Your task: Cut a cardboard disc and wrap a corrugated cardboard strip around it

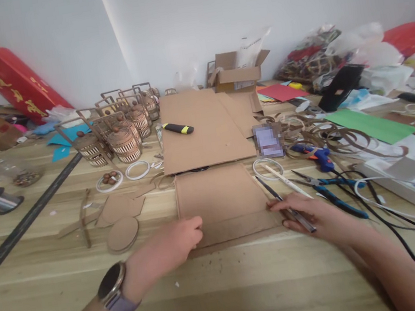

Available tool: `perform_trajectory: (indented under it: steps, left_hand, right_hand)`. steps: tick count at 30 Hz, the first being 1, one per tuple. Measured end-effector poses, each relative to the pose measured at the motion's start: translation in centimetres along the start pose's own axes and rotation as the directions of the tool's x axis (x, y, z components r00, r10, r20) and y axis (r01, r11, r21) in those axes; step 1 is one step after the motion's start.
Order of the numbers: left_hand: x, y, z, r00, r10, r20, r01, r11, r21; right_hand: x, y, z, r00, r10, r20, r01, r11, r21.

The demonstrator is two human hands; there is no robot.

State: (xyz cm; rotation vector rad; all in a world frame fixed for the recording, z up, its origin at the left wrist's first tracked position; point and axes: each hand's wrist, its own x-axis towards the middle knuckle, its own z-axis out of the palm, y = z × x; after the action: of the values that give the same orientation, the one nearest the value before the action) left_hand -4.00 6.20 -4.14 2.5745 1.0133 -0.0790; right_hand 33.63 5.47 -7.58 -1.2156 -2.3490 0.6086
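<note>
A brown cardboard sheet (217, 191) lies flat on the wooden table in front of me. Across its near end runs a darker cardboard strip (238, 228). The fingers of my left hand (183, 238) are closed at the strip's left end; the fingertips are partly hidden. At the opposite end, my right hand (311, 215) touches the strip's edge with its fingers. A dark pen (284, 204) is tucked between the fingers of that hand, slanting up and to the left. Beyond the sheet, a black and yellow utility knife (178, 128) rests on a larger cardboard piece (198, 146).
Cardboard discs (123, 234) lie left of my left hand, with several small woven lanterns (122, 142) behind. To the right are pliers (335, 193), a blue glue gun (317, 155), a power strip (404, 182) and loose cables. A cardboard box (236, 74) stands by the wall.
</note>
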Motion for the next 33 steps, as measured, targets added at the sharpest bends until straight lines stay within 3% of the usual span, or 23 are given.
perform_trajectory:
  steps: [3, 12, 23, 30, 33]
  left_hand:
    - [1.5, 0.6, -1.2, 0.992, 0.070, 0.101, -0.079, 0.993, 0.086]
    - [4.8, 2.1, -2.7, 0.973, 0.184, 0.142, -0.205, 0.968, 0.148]
    - [7.2, 3.6, -1.3, 0.978, 0.068, 0.198, -0.106, 0.976, 0.188]
    - [7.5, 4.3, -1.6, 0.962, 0.075, 0.263, -0.157, 0.939, 0.307]
    - [7.4, 4.2, -1.5, 0.968, 0.121, 0.221, -0.202, 0.897, 0.393]
  right_hand:
    - [0.0, 0.0, 0.0, 1.000, 0.000, 0.004, 0.000, 1.000, -0.007]
    - [-0.1, -0.3, 0.0, 1.000, 0.016, 0.020, -0.016, 1.000, -0.006]
    - [-0.1, -0.6, -0.1, 1.000, 0.014, 0.025, -0.014, 1.000, -0.009]
    - [0.0, -0.6, -0.1, 1.000, -0.005, 0.020, 0.005, 1.000, -0.017]
    - [0.0, -0.5, -0.1, 1.000, -0.009, 0.019, 0.009, 1.000, -0.015]
